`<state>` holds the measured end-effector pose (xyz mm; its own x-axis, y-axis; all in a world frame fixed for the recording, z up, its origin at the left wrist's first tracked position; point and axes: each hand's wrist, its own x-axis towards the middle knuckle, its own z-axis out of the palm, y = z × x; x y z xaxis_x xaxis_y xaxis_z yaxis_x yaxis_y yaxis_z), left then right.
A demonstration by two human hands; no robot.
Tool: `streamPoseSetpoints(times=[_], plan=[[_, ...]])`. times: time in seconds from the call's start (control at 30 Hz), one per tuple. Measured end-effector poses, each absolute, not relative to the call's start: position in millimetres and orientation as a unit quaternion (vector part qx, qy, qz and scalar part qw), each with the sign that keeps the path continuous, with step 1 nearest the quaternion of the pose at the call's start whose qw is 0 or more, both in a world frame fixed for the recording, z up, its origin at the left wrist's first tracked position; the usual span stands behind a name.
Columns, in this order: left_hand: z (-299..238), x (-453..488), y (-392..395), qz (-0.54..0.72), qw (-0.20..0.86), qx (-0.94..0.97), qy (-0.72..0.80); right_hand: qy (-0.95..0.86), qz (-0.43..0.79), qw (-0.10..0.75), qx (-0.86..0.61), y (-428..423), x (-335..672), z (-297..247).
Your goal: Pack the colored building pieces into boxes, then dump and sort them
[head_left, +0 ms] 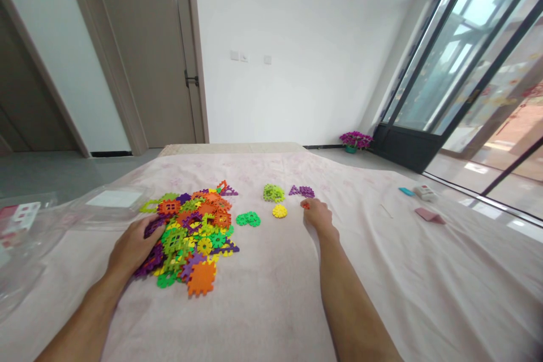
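Observation:
A heap of colourful plastic interlocking pieces [193,232] lies on a pink cloth [271,294]. My left hand [133,246] rests on the heap's left side, fingers curled into purple pieces. My right hand [318,216] lies further right with its fingers closed around a small orange-red piece [305,204]. Sorted apart from the heap are green pieces [248,219], a yellow round piece [279,211], light green pieces [274,193] and purple triangles [302,190].
A clear plastic bag [63,215] lies at the left edge. Small items, a turquoise one [406,192], a white one [425,192] and a pink one [429,215], lie at the right. Potted purple flowers [355,140] stand by the glass doors.

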<state>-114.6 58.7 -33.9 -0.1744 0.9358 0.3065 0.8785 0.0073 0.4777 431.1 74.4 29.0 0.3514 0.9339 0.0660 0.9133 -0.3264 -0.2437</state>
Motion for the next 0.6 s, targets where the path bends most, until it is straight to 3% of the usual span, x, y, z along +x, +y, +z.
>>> streamPoseSetpoints(times=[0.3, 0.6], plan=[[-34.7, -115.5, 59.8, 0.291, 0.049, 0.646, 0.704, -0.518, -0.04, 0.164, -0.838, 71.7, 434.1, 34.3], [-31.4, -113.6, 58.0, 0.293, 0.061, 0.639, 0.708, -0.624, 0.035, 0.105, -0.773, 105.8, 409.6, 42.9]])
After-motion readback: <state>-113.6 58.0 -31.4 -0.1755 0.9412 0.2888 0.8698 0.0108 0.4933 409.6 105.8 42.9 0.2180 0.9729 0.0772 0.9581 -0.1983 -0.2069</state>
